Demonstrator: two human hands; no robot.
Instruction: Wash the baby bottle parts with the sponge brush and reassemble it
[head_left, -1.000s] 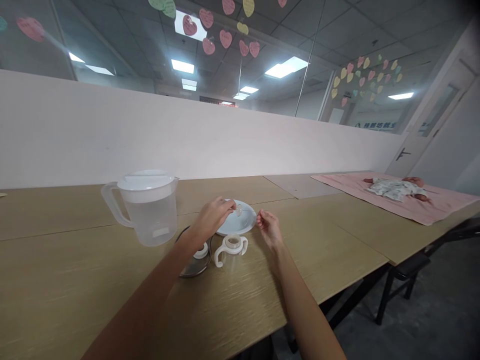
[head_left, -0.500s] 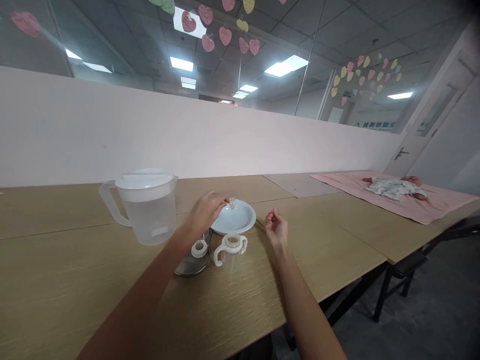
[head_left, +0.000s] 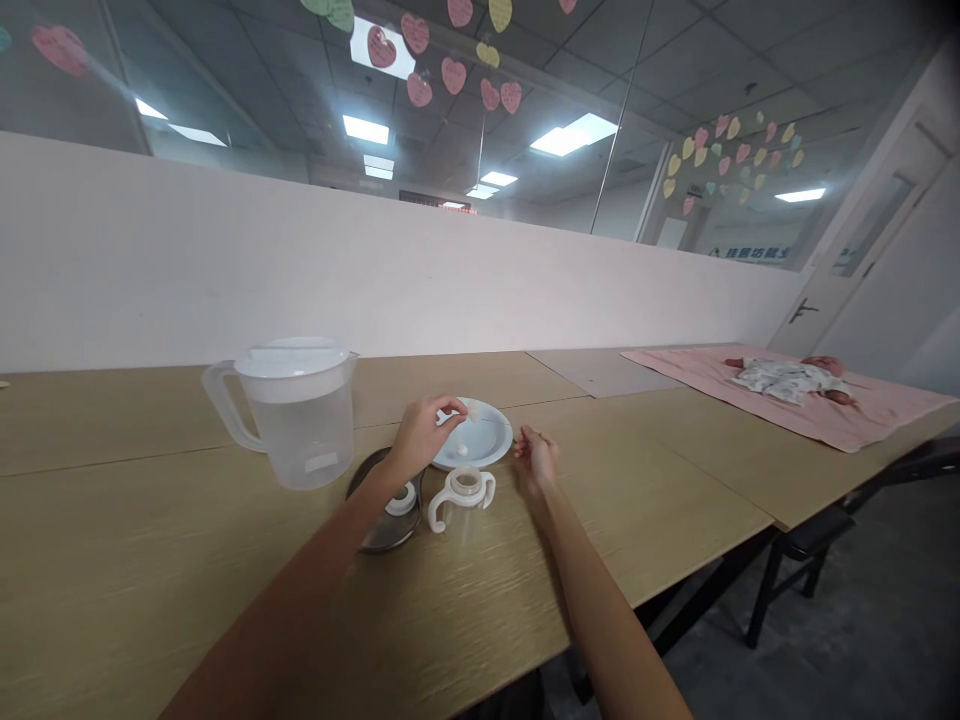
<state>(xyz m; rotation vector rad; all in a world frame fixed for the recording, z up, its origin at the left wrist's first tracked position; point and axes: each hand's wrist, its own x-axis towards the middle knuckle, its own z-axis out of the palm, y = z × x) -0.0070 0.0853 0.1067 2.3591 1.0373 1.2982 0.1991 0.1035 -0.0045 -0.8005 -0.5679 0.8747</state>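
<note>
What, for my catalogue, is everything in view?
Pitcher: one, clear, left
Bowl: one, white, centre
Lump: one, white, in bowl
Piece: one, translucent, pinched over bowl
Bottle: one, clear-and-white, before bowl
Tray: one, grey, left of bottle
Ring: one, white, on tray
Tabletop panels: several, tan, foreground
Cloth: one, pink, right
Doll: one, pale-clothed, on cloth
Stool: one, black, right
Heart notes: many, multicoloured, on glass
Door: one, white, right
Wall: one, white, behind
Lights: several, white, top
Left hand: one, at bowl
Right hand: one, beside bowl
</note>
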